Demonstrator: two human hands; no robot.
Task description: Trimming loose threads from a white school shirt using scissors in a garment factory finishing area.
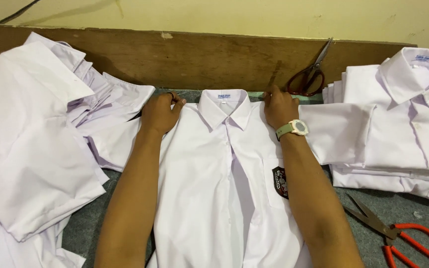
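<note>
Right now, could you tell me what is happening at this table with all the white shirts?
A person has a white shirt laid flat, front up, on the grey table. The left hand and the right hand each rest on a shoulder beside the collar. A loose heap of shirts lies to the left and a folded stack to the right. Red-handled scissors lie at the lower right; another pair leans against the wooden board behind.
</note>
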